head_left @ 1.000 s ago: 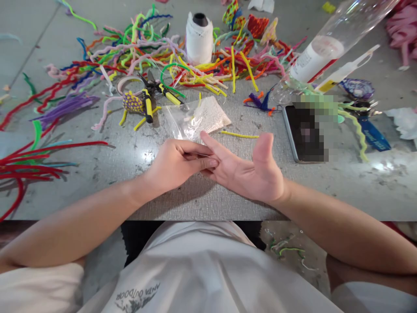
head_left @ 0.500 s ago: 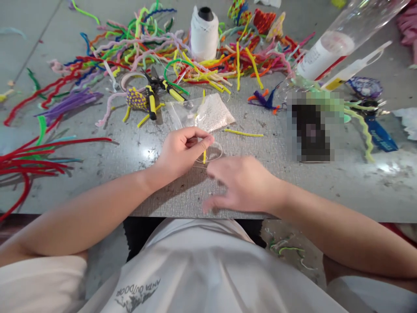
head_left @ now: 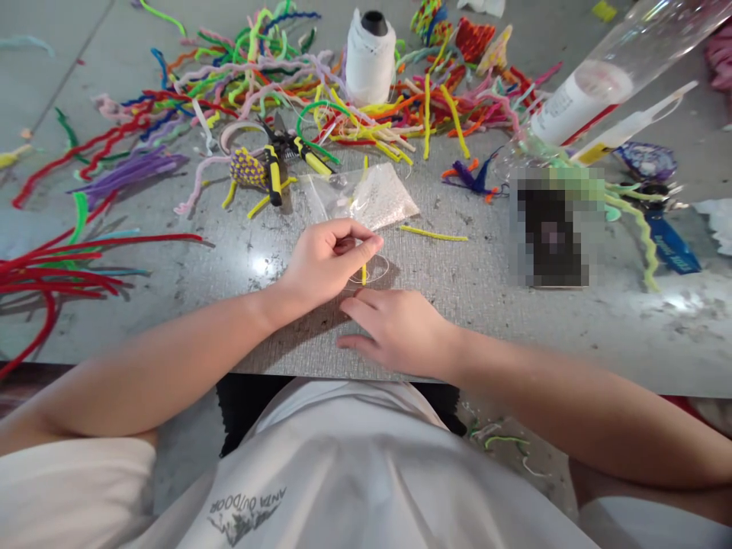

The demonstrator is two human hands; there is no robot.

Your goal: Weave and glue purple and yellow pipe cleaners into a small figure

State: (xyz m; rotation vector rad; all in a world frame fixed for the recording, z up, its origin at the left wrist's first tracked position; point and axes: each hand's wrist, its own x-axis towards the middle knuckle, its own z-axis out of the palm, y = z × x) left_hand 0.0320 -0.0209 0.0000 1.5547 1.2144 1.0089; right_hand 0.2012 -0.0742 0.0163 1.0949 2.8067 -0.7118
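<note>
My left hand (head_left: 325,263) is closed in a pinch, thumb against forefinger, over the table's front half. A short yellow pipe cleaner (head_left: 364,274) sticks out below its fingertips, and the exact grip is hidden behind the thumb. A thin white thread (head_left: 387,267) curves in a loop beside that pipe cleaner. Just nearer to me, my right hand (head_left: 400,328) hovers low over the table with its thumb apart from the fingers. A clear plastic bag of small pale beads (head_left: 389,194) lies beyond my left hand. Another yellow pipe cleaner (head_left: 435,233) lies to the right of it.
A white thread spool (head_left: 370,65) stands among many coloured pipe cleaners (head_left: 245,72). Yellow-handled pliers (head_left: 274,175) lie left of the bag. On the right are a clear bottle (head_left: 600,84), a blurred-out phone (head_left: 552,236) and a blue strap (head_left: 672,240). Red pipe cleaners (head_left: 74,263) cover the left edge.
My right hand has moved left and slightly toward me, ending close below my left hand. The left hand keeps its pinch. The whole view has shifted slightly.
</note>
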